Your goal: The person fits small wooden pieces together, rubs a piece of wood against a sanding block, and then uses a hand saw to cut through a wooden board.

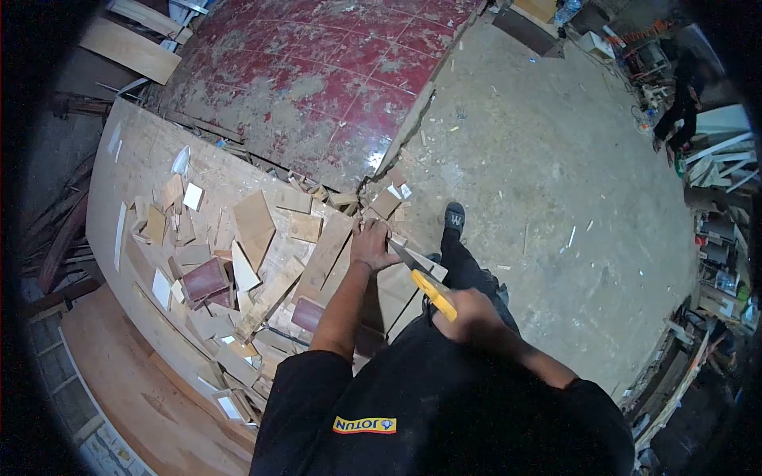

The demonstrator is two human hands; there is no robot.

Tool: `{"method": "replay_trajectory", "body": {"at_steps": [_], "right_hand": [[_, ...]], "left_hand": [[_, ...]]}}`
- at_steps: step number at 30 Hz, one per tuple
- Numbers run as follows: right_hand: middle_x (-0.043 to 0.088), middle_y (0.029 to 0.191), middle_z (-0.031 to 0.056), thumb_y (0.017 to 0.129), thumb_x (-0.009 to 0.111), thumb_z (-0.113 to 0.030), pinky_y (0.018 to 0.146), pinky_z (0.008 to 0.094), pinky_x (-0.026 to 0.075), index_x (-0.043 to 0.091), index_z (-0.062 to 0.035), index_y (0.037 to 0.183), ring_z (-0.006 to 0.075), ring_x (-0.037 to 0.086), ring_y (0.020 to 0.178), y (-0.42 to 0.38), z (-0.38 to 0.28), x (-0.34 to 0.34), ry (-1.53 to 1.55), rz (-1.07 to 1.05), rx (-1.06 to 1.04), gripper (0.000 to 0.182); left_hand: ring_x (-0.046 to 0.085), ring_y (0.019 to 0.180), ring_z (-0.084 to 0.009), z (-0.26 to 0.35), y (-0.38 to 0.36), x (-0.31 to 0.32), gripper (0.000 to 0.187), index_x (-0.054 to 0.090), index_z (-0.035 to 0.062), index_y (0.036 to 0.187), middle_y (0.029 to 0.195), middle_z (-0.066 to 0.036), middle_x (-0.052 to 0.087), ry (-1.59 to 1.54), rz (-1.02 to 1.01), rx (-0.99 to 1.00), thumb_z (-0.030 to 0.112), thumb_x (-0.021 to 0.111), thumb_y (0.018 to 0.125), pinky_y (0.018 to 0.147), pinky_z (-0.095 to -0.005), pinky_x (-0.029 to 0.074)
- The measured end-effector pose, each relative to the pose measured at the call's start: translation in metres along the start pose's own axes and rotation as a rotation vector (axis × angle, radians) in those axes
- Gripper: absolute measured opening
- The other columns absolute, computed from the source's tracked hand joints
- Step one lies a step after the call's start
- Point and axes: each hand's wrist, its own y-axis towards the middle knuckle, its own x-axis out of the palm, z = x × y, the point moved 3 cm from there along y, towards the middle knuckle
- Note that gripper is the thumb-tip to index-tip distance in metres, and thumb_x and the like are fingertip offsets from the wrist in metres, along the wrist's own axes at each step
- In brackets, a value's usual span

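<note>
My right hand (pixel 468 316) is wrapped round the yellow handle of a hand saw (pixel 433 293). The saw's blade points up and left, its far part beside my left thumb. My left hand (pixel 371 243) lies with its fingers spread on a wooden board (pixel 325 258) at the edge of the worktable, thumb stretched toward the blade. Under and beside the blade is a pale board (pixel 401 289). What exactly the saw teeth touch is too small to tell.
Many wood offcuts (pixel 254 226) and dark red blocks (pixel 206 282) cover the large plywood tabletop (pixel 127 182) at left. My shoe (pixel 454 216) is on the concrete floor. Another person (pixel 681 103) stands at the upper right, near piled materials.
</note>
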Motion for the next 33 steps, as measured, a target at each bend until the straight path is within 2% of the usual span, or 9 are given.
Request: {"method": "replay_trajectory", "body": {"at_steps": [2,5,15,17,22,25,27,31,33], "right_hand": [[0.062,0.074,0.0235,0.076,0.06,-0.022,0.068,0.0493,0.049,0.06,0.0005,0.078,0.0436,0.061,0.072,-0.012,-0.012,-0.013,0.006,-0.011,-0.143,0.022],[0.062,0.076,0.0243,0.076,0.058,-0.022,0.069,0.0482,0.049,0.061,0.001,0.081,0.0426,0.061,0.075,0.004,-0.003,-0.001,0.015,-0.116,0.063,0.024],[0.064,0.079,0.0235,0.074,0.061,-0.027,0.071,0.0474,0.049,0.063,-0.0013,0.085,0.0427,0.062,0.08,0.0,-0.016,-0.018,-0.015,-0.116,0.052,0.028],[0.064,0.079,0.0231,0.074,0.061,-0.026,0.07,0.0477,0.048,0.063,-0.0023,0.085,0.0428,0.061,0.079,-0.005,-0.02,-0.027,-0.057,-0.157,0.109,0.026],[0.064,0.079,0.0228,0.074,0.061,-0.025,0.071,0.0485,0.048,0.063,-0.0028,0.084,0.0428,0.061,0.079,0.007,-0.002,-0.009,0.014,-0.094,0.065,0.025],[0.063,0.079,0.0229,0.074,0.061,-0.023,0.071,0.0483,0.049,0.063,-0.0026,0.084,0.0426,0.061,0.079,-0.008,-0.018,-0.02,-0.023,-0.103,0.077,0.023],[0.063,0.081,0.0234,0.074,0.061,-0.023,0.072,0.0485,0.049,0.063,-0.0028,0.086,0.0424,0.061,0.081,-0.008,-0.012,-0.013,-0.017,-0.113,0.097,0.023],[0.064,0.08,0.0232,0.073,0.062,-0.024,0.073,0.0485,0.049,0.064,-0.0025,0.084,0.0428,0.061,0.082,0.001,-0.009,-0.016,-0.002,-0.103,0.068,0.024],[0.064,0.079,0.0231,0.073,0.062,-0.024,0.073,0.0484,0.049,0.064,-0.0019,0.083,0.0427,0.062,0.081,-0.01,-0.023,-0.028,-0.009,-0.08,0.062,0.025]], "left_hand": [[0.05,0.112,-0.0281,-0.003,0.0,0.001,0.068,0.055,0.0105,0.089,0.093,-0.01,0.059,0.004,-0.002,-0.012,0.065,0.072,0.053,0.108,-0.0517,0.018],[0.051,0.108,-0.031,-0.002,0.001,0.002,0.071,0.05,0.0114,0.088,0.091,-0.011,0.056,-0.018,0.038,0.042,0.069,0.071,0.053,0.105,-0.0498,0.02],[0.052,0.107,-0.0333,-0.001,-0.002,-0.002,0.071,0.051,0.0087,0.087,0.086,-0.014,0.059,-0.01,0.157,0.087,0.068,0.072,0.055,0.108,-0.0522,0.018],[0.05,0.113,-0.032,0.002,0.001,-0.007,0.083,0.054,0.0072,0.103,0.1,-0.012,0.06,0.053,-0.041,0.008,0.068,0.072,0.051,0.107,-0.0535,0.022],[0.05,0.112,-0.031,0.001,0.003,-0.007,0.076,0.054,0.0085,0.1,0.1,-0.012,0.06,0.034,-0.048,0.002,0.066,0.072,0.053,0.106,-0.0523,0.022],[0.05,0.112,-0.0306,0.001,0.004,-0.008,0.073,0.056,0.0084,0.095,0.1,-0.012,0.061,0.031,0.116,0.068,0.065,0.073,0.052,0.107,-0.0519,0.022],[0.05,0.112,-0.0306,0.003,0.0,-0.006,0.07,0.057,0.0086,0.09,0.099,-0.013,0.06,0.043,-0.002,0.018,0.065,0.073,0.052,0.107,-0.0513,0.022],[0.051,0.107,-0.0334,-0.001,0.0,0.0,0.078,0.052,0.0079,0.09,0.087,-0.013,0.058,0.016,0.118,0.093,0.075,0.067,0.053,0.107,-0.0517,0.018],[0.05,0.111,-0.0316,0.0,0.006,-0.006,0.076,0.055,0.0079,0.092,0.094,-0.013,0.059,0.025,0.045,0.055,0.072,0.068,0.054,0.106,-0.0503,0.02]]}}
